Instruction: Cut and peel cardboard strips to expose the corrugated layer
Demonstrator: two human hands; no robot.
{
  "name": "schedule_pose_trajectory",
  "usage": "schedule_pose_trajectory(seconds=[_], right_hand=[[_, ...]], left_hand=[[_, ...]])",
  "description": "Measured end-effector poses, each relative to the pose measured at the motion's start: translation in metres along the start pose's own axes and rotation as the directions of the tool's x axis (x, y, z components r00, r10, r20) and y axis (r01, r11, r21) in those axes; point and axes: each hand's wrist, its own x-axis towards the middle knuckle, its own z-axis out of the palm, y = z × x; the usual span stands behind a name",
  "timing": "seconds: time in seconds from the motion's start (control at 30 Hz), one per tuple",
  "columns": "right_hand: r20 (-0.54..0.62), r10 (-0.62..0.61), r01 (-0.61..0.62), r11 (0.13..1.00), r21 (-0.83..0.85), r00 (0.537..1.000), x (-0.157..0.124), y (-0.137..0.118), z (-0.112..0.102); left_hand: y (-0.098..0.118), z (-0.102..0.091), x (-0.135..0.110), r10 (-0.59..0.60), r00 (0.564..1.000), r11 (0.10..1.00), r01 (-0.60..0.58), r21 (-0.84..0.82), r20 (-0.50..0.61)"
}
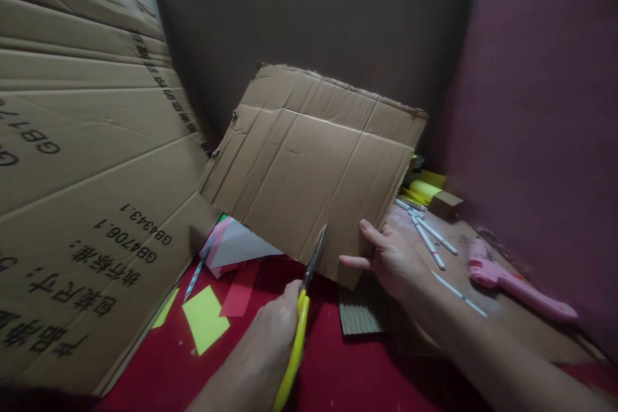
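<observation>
A brown creased cardboard piece (pixel 309 161) is held up in front of me, tilted, with rough torn edges. My right hand (pixel 389 257) grips its lower right edge, two digits showing on the near face. My left hand (pixel 280 318) is closed on yellow-handled scissors (pixel 300 328). Their blades point up and sit at the cardboard's lower edge, the tip showing against its near face. Whether the other blade lies behind the sheet I cannot make out. Part of the handles is hidden by the hand or cut off by the frame.
A large printed cardboard panel (pixel 96 141) stands on the left. On the red surface (pixel 333 360) lie yellow paper (pixel 205 318), pink paper (pixel 240 290) and corrugated card (pixel 362 312). A pink glue gun (pixel 521 283) and several white sticks (pixel 434 235) lie at right.
</observation>
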Motion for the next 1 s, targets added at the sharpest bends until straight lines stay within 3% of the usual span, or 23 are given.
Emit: schedule_pose_trajectory(seconds=[0.1, 0.23, 0.53, 0.63, 0.73, 1.0], right_hand=[[-0.02, -0.072, 0.072, 0.997, 0.006, 0.997, 0.002, 0.006, -0.002], [-0.027, -0.096, 0.095, 0.995, -0.004, 0.995, 0.001, 0.01, -0.002], [-0.074, -0.179, 0.178, 0.984, -0.026, 0.981, -0.015, 0.012, 0.008], [-0.058, -0.168, 0.166, 0.985, -0.037, 0.984, -0.018, 0.013, 0.01], [-0.009, -0.145, 0.145, 0.989, -0.028, 0.989, -0.019, 0.013, 0.009], [0.043, -0.078, 0.078, 0.997, -0.018, 0.996, -0.018, 0.015, 0.005]], left_hand=[[0.006, 0.0, 0.002, -0.087, 0.995, 0.984, 0.095, -0.151, 0.054], [0.013, -0.001, 0.002, -0.092, 0.984, 0.957, 0.13, -0.258, 0.151], [-0.008, -0.011, 0.008, -0.053, 0.981, 0.95, 0.108, -0.293, 0.189], [-0.012, -0.012, 0.015, -0.088, 0.977, 0.942, 0.144, -0.301, 0.194], [-0.009, -0.011, 0.017, -0.107, 0.973, 0.941, 0.166, -0.295, 0.205], [0.008, -0.013, 0.008, -0.021, 0.974, 0.977, 0.069, -0.203, 0.227]])
